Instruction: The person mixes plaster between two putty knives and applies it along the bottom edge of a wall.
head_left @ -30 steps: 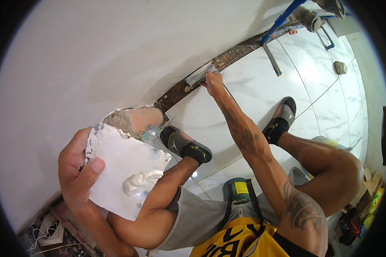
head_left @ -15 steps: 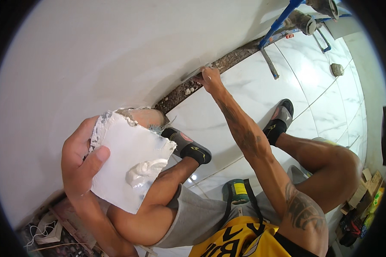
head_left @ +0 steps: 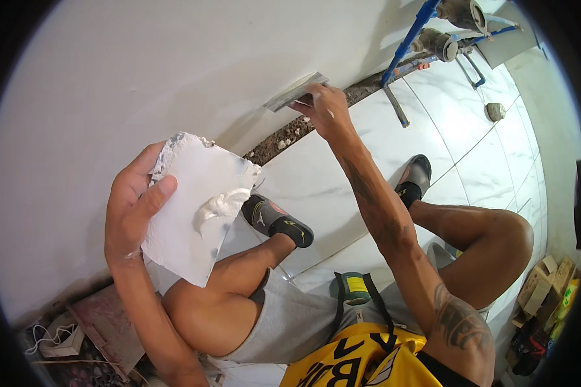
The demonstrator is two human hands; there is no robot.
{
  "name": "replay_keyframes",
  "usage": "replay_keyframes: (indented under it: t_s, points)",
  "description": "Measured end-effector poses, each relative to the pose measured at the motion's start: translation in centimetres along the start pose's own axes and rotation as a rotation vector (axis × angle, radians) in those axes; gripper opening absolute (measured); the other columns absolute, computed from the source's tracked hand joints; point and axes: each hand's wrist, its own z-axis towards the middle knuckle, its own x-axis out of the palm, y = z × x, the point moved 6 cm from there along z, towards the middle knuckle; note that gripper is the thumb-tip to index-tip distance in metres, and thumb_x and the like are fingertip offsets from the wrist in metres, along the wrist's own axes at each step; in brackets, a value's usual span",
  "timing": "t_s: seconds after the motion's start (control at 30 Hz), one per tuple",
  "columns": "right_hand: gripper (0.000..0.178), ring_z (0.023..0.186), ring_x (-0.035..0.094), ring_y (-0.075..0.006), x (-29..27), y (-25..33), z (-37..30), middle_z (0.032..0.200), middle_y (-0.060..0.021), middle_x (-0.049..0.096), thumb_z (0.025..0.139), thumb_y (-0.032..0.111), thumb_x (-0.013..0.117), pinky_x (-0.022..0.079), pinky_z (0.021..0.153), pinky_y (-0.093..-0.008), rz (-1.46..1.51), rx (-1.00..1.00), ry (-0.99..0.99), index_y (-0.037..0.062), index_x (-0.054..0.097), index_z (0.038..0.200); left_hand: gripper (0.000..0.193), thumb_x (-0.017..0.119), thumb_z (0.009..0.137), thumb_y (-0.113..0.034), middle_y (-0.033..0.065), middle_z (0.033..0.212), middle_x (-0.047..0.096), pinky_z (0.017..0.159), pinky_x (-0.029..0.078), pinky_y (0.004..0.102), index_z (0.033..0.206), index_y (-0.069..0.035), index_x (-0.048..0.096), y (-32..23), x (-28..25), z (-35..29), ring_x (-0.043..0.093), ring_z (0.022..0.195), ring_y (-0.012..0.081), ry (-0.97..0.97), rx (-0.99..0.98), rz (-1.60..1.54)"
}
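Observation:
My left hand [head_left: 135, 206] grips a white board [head_left: 187, 171] by its left edge, thumb on top and the other fingers behind. The board has rough, chipped edges, and a lump of white putty [head_left: 221, 208] sits near its right side. Up by the wall, my right hand [head_left: 326, 109] is closed round a flat metal putty knife [head_left: 294, 93]. Its wide blade lies at or very near the white wall [head_left: 174, 77], just above the floor edge; whether it touches I cannot tell. My fingers partly hide the knife's grip.
A rough dirt gap [head_left: 281, 142] runs between wall and white floor tiles [head_left: 323, 193]. Blue pipes [head_left: 410, 42] and grey pipe stubs [head_left: 440, 45] stand at the far right. A round grey lump [head_left: 495, 111] lies on the tiles. Wood scraps [head_left: 541, 284] lie at right, a reddish-brown board [head_left: 110, 326] at lower left.
The putty knife has risen from the gap's edge onto the wall, its blade now more visible. My left hand has lifted the board slightly up and turned it a little.

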Motion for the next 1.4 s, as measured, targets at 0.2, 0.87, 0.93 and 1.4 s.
replay_keyframes:
  t_s: [0.2,0.87,0.93,1.4]
  points:
    - [0.024,0.089,0.061,-0.0284,-2.6,-0.8,-3.5,0.093,-0.0129,0.058,0.082,0.004,0.051,0.054,0.08,-0.0458,-0.028,0.032,-0.12,-0.007,0.054,0.104,0.048,0.059,0.087,-0.017,0.0123,0.111,0.062,0.092,0.043,0.0282,0.126,0.009,0.048,0.1,-0.5,0.3,0.058,0.102,0.0163,-0.084,-0.01,-0.042]
    - [0.031,0.103,0.059,-0.035,-4.8,-19.3,1.7,0.112,-0.0187,0.056,0.085,0.01,0.047,0.05,0.091,-0.0563,-0.045,0.308,-0.111,-0.0081,0.051,0.11,0.05,0.061,0.086,-0.017,0.013,0.112,0.061,0.093,0.042,0.0281,0.126,0.01,0.047,0.2,-0.9,1.1,0.058,0.103,0.0164,-0.115,-0.01,-0.051]
    - [0.031,0.103,0.059,-0.0353,-2.7,-17.4,0.9,0.113,-0.0193,0.055,0.086,0.009,0.046,0.05,0.09,-0.0561,0.087,0.345,-0.179,-0.0083,0.051,0.111,0.051,0.061,0.086,-0.018,0.013,0.112,0.061,0.093,0.042,0.028,0.126,0.009,0.047,0.5,-1.3,0.8,0.058,0.103,0.0163,-0.127,-0.02,-0.038]
    - [0.021,0.088,0.061,-0.0313,3.3,-2.4,-3.8,0.098,-0.0205,0.057,0.086,0.002,0.048,0.055,0.076,-0.0482,-0.624,-0.208,0.157,-0.0123,0.052,0.101,0.051,0.06,0.087,-0.02,0.013,0.111,0.062,0.091,0.043,0.027,0.126,0.009,0.048,-1.2,-0.2,0.7,0.058,0.101,0.016,-0.124,0.03,-0.095]
